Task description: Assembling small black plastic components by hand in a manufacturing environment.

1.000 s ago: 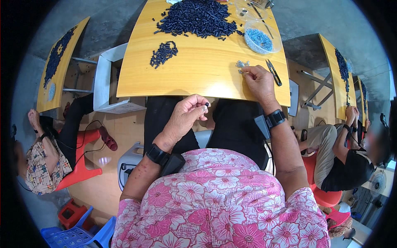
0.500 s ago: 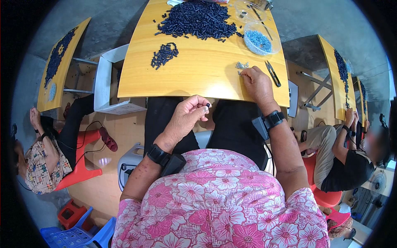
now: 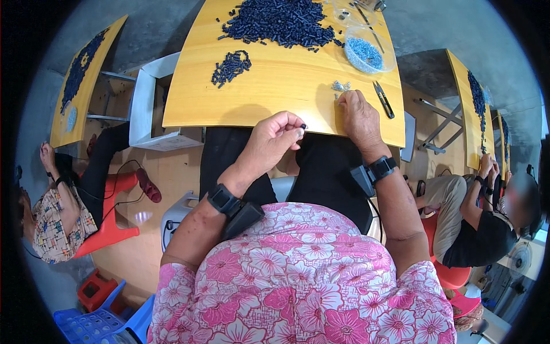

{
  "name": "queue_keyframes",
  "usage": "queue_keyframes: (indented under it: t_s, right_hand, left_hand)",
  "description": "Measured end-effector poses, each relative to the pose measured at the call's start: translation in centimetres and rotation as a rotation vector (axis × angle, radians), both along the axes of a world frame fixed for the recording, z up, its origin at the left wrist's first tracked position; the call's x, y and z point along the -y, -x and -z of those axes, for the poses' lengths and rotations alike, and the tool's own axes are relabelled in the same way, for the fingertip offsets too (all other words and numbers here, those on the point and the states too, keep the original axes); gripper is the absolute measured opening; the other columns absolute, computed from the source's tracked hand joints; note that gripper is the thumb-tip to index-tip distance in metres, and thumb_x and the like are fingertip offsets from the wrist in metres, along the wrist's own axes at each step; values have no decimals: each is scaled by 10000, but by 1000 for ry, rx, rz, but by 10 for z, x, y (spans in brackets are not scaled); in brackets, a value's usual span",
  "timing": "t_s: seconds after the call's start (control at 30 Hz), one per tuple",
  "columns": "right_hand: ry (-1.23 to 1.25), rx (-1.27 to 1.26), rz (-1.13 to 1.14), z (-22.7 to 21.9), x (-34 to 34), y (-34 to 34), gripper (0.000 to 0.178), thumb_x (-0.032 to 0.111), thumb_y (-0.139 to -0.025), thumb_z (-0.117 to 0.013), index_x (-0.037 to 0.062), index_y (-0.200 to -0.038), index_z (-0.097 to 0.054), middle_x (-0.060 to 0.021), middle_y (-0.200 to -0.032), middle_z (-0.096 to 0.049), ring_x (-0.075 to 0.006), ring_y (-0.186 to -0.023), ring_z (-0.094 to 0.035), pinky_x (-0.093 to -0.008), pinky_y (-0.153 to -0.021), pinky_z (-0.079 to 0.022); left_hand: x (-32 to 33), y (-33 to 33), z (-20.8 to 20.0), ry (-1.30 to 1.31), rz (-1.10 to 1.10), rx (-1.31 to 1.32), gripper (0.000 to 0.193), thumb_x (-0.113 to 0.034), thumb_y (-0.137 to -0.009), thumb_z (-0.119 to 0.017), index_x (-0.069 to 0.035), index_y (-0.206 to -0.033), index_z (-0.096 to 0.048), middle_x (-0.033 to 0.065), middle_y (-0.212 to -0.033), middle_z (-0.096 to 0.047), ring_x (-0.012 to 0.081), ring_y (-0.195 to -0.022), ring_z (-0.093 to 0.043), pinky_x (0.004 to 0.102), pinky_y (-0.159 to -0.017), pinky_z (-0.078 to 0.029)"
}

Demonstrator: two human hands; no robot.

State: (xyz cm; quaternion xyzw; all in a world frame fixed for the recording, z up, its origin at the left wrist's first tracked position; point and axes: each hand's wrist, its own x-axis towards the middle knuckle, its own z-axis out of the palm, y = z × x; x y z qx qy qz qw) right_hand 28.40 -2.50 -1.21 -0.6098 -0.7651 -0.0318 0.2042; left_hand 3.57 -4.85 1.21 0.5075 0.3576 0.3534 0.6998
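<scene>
My left hand is closed in a pinch just off the table's near edge, with a small black cylindrical piece between thumb and forefinger. On the right, my right hand rests at the tabletop with thumb and forefinger pressed together. Whatever lies between those fingertips, if anything, is too small to make out. Just beyond them is a little heap of shiny, pale small parts. To the right of that hand lie black thread snips. A small group of dark cylindrical pieces sits on the left part of the table.
The yellow table carries a large pile of dark pieces at its far side. A clear round tub of bluish small parts stands at the far right. A white box is left of the table. Other people sit at tables on both sides.
My left hand has moved up and to the right with the black piece, closer to my right hand. My right hand stays pinched beside the pale parts. The view has shifted slightly.
</scene>
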Motion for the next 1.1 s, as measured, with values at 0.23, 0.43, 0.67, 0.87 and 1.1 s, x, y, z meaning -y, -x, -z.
queue_keyframes:
  t_s: [0.23, 0.43, 0.67, 0.87, 1.1]
  right_hand:
    - [-33, -337, -175, -35, 9, 38, 116, -34, -859, -567, 24, -951, -524, -153, -877, -591, -367, -830, -608, -412, -706, -490]
    - [0, -326, -256, -46, 15, 59, 148, -47, -844, -587, 28, -955, -525, -146, -861, -580, -356, -810, -608, -400, -683, -493]
    - [5, -312, -307, -48, 15, 69, 164, -44, -834, -592, 28, -963, -520, -138, -858, -571, -348, -786, -607, -400, -660, -497]
    - [71, -226, -304, -53, 15, 69, 209, 29, -802, -583, 75, -1000, -535, -124, -922, -572, -344, -803, -616, -417, -660, -512]
    - [83, -91, -403, -58, 16, 66, 167, 60, -822, -564, 65, -983, -523, -136, -896, -542, -342, -805, -609, -424, -657, -507]
  left_hand:
    - [-18, -11, 1, 4, -100, 20, 157, -106, -932, -600, 9, -1035, -624, 21, -913, -635, 60, -771, -578, 218, -718, -507]
    - [-13, -7, 6, 23, -143, 25, 162, -110, -930, -617, 12, -1035, -630, 27, -909, -643, 66, -781, -586, 213, -716, -507]
    - [-9, -3, 4, 16, -123, 21, 136, -82, -934, -600, 13, -1028, -629, 29, -907, -639, 69, -771, -584, 215, -716, -508]
    - [-8, -3, 0, -1, -138, 25, 128, -75, -932, -601, 12, -1022, -627, 25, -897, -631, 72, -754, -582, 216, -711, -507]
    - [-7, -3, 4, 16, -132, 30, 135, -56, -926, -598, 24, -1029, -630, 35, -884, -641, 83, -737, -595, 220, -709, -510]
